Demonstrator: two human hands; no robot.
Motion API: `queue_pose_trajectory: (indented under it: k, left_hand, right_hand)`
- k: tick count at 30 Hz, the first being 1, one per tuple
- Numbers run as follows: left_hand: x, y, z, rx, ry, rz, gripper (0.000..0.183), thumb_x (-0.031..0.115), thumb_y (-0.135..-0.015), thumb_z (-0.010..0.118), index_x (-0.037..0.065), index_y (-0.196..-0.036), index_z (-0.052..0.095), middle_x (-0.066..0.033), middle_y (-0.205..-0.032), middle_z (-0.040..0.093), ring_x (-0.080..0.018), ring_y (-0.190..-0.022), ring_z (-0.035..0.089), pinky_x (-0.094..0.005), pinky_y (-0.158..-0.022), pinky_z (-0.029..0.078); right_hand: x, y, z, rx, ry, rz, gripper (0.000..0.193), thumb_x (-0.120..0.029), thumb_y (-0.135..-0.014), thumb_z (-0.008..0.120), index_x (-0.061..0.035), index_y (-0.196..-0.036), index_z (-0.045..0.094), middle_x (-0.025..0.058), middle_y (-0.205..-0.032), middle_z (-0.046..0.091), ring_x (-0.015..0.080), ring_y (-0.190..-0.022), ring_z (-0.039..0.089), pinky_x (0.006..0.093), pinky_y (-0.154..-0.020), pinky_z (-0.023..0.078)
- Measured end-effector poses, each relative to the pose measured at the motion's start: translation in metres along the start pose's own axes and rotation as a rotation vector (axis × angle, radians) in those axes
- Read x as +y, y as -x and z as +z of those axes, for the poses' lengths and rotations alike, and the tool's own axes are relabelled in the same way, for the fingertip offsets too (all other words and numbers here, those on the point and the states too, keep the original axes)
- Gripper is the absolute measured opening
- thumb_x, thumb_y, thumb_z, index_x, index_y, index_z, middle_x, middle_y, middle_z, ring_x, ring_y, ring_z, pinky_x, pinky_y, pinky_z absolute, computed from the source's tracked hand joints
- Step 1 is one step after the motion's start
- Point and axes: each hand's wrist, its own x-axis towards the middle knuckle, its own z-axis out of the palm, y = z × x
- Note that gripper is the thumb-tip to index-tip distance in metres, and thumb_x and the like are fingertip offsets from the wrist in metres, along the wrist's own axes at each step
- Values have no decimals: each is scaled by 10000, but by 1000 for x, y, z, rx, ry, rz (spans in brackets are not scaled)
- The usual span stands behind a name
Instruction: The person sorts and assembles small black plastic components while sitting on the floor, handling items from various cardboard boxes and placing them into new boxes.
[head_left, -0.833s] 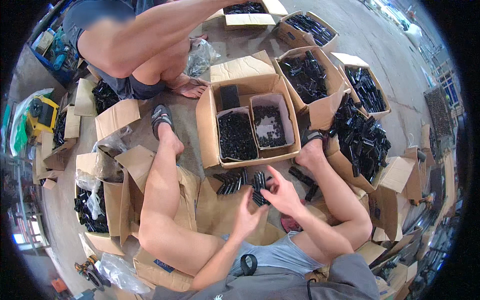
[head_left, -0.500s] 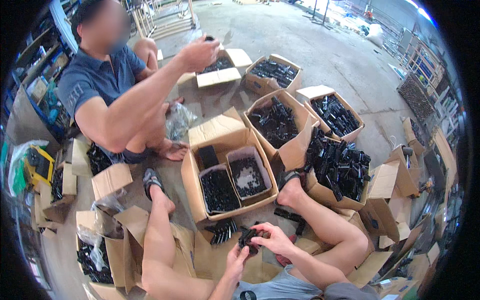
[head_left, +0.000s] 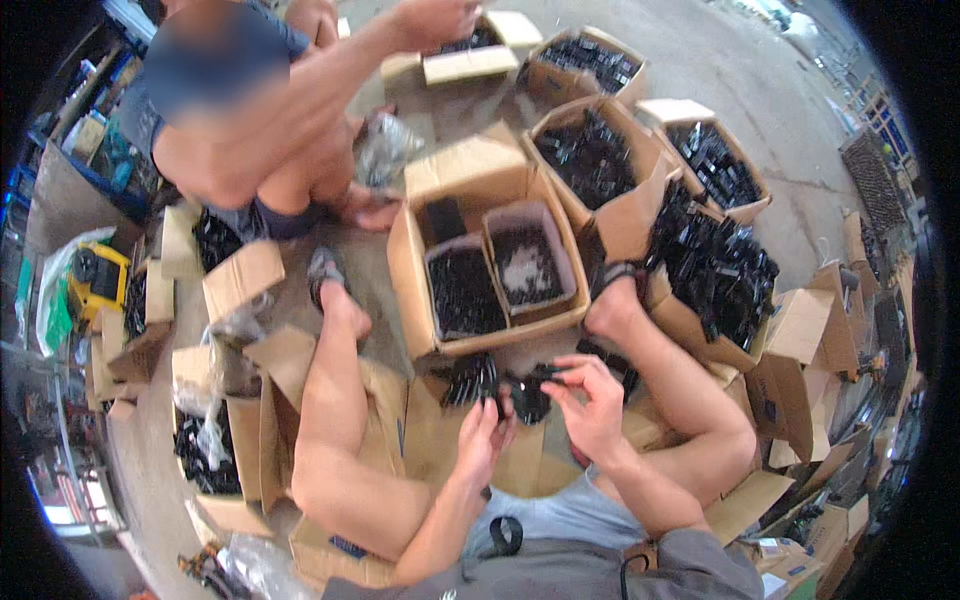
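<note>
My left hand (head_left: 483,440) is closed around a black plastic part, its fingers curled upward. My right hand (head_left: 596,405) pinches another black plastic piece (head_left: 547,373) between thumb and fingers, a little apart from the left. Between the hands, a dark rounded shape (head_left: 530,402) shows; blur hides whether it belongs to a held piece. Just beyond my left hand lies a small heap of glossy black parts (head_left: 462,380) on flattened cardboard. Past it stands an open carton (head_left: 400,250) with two inner trays of small black pieces.
Cartons full of black parts (head_left: 712,265) stand beyond my right foot, with more farther back. Across from me, a co-worker's arm (head_left: 330,95) stretches over toward a far box (head_left: 470,66). Opened cartons and plastic bags (head_left: 205,400) crowd my left leg.
My hands have moved apart, from together on one black part to each with a piece. The view has tilted downward, so the boxes sit higher in it.
</note>
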Motion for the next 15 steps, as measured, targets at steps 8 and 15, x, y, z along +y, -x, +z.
queue_pose_trajectory:
  k: [8, 15]
  left_hand:
    - [14, 7, 1, -103, 121, 6, 487, 235, -951, 705, 55, -1378, 556, -46, -1332, 620, -159, -1160, 611, -344, -998, 499]
    - [8, 4, -13, -68, 51, -83, 356, 23, -857, 778, 13, -1189, 651, -68, -1118, 701, -149, -1022, 663, -305, -927, 545]
  right_hand:
    - [-12, 2, 10, -87, -75, 17, 146, 3, -772, 790, -7, -849, 667, 168, -1021, 714, 303, -904, 706, 372, -756, 563]
    - [-4, 1, 14, -188, -120, 42, 139, 39, -771, 770, 5, -871, 679, 170, -1026, 715, 283, -922, 712, 351, -773, 567]
